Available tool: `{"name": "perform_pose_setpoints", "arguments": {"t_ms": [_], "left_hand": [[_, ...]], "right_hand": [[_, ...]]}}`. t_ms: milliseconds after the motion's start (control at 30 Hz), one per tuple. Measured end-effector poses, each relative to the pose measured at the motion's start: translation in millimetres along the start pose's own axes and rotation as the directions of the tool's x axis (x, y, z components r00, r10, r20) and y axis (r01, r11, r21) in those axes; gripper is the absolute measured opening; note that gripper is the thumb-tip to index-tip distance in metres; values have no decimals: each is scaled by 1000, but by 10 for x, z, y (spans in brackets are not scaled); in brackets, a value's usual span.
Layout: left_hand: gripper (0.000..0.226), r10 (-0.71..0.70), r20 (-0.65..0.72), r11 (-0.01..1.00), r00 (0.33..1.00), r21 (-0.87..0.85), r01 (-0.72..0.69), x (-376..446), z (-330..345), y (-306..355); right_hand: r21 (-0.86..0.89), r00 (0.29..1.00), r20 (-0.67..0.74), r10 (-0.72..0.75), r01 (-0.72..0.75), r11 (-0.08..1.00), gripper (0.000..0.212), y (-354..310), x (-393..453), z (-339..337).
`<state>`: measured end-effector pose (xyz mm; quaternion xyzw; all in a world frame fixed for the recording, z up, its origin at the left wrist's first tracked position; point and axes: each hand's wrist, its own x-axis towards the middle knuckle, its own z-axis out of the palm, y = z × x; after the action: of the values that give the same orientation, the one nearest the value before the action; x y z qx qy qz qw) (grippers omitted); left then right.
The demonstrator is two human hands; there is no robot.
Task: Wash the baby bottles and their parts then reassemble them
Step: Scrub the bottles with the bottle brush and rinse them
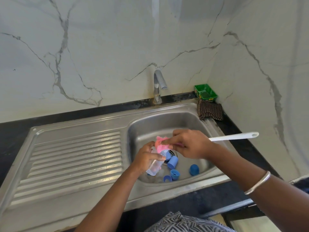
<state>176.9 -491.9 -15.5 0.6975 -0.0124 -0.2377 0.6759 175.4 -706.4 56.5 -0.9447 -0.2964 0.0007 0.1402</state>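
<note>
My left hand [145,158] grips a clear baby bottle [154,166], tilted with its mouth up, over the steel sink basin [150,126]. My right hand [189,144] holds a bottle brush; its white handle [234,136] sticks out to the right and its pink sponge head [160,143] sits at the bottle's mouth. Several blue bottle parts lie in the basin: a cap [173,162] by the drain, a ring [175,174], another ring [167,178] and a domed cap [194,169].
A chrome tap [158,86] stands behind the basin, no water running. The ribbed drainboard [75,158] lies to the left. A green tub [205,92] and a checked cloth [210,112] sit in the back right corner on the black counter.
</note>
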Motion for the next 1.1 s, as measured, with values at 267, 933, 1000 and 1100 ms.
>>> {"name": "perform_pose_setpoints", "arguments": {"t_ms": [267,933,1000,1100], "left_hand": [[62,-28,32,970,999,-242,35,-89,35,40],[45,212,-63,948,975,257,-190,-122,-121,-1],[47,192,-58,944,980,284,-169,-128,-118,8],[47,182,-46,927,982,343,-155,-136,-99,24]], "right_hand": [[452,951,-233,202,-78,889,31,-30,-173,364],[-87,997,-75,-31,25,996,30,-73,-20,10],[-70,996,21,-84,85,994,30,-44,35,-80],[-6,973,223,-53,56,998,31,-6,140,-222]]}}
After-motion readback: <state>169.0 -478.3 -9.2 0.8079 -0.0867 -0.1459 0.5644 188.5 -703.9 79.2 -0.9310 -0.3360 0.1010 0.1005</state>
